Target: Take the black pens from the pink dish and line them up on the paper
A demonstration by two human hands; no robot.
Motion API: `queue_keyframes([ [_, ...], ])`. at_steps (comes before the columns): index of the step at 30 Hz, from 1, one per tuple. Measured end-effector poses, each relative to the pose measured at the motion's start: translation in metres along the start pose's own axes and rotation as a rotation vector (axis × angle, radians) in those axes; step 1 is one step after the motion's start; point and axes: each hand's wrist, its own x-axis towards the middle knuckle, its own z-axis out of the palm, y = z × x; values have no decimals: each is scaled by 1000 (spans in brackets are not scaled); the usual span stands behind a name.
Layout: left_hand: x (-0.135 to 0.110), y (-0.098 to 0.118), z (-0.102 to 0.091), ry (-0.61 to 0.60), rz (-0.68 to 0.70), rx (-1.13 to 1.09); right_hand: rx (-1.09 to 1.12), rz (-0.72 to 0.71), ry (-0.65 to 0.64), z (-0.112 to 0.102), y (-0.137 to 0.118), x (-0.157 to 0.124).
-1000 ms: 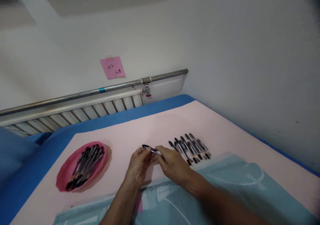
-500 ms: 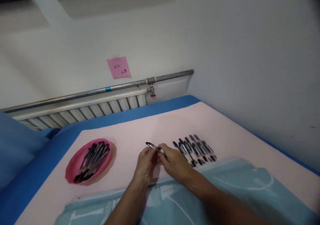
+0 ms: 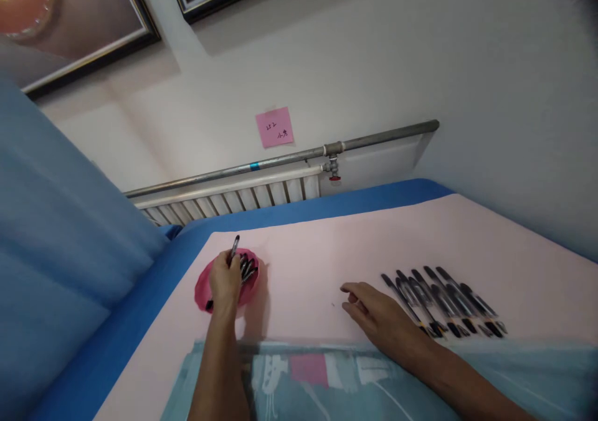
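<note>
My left hand (image 3: 225,283) is over the pink bowl (image 3: 202,291), its fingers closed round a black-capped clear pen (image 3: 235,245) that points up and away. Beneath it, several black pens (image 3: 248,266) lie in the bowl, partly covered by the hand. On the right, my right hand (image 3: 374,312) hovers above the pink sheet with thumb and fingers apart and nothing between them. Beside that hand, a row of several black-capped pens (image 3: 443,302) lies slanted on the sheet, blurred by motion.
A pale pink sheet (image 3: 303,265) covers the blue table surface (image 3: 327,203). Teal patterned cloth (image 3: 299,377) lies along the near edge. Behind stand a white radiator (image 3: 261,193) and a metal pipe (image 3: 383,137). A blue curtain (image 3: 70,222) hangs at left.
Both hands were together at the middle on a pen. My left hand has moved left to the bowl; my right hand has moved away and opened. The view has turned left.
</note>
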Motion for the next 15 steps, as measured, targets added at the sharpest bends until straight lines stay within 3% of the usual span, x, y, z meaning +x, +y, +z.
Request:
queue_keyframes([
  [3,14,-19,-11,-4,-53,280,10,-24,-46,1,-1,-1],
  [7,18,-28,-7,-33,-72,528,0,-35,-103,2,2,-3],
  [11,17,-26,-5,-80,-73,681,-42,-46,-124,1,3,-3],
  [15,12,-23,-5,-236,10,732,-53,-54,-118,-1,0,-4],
])
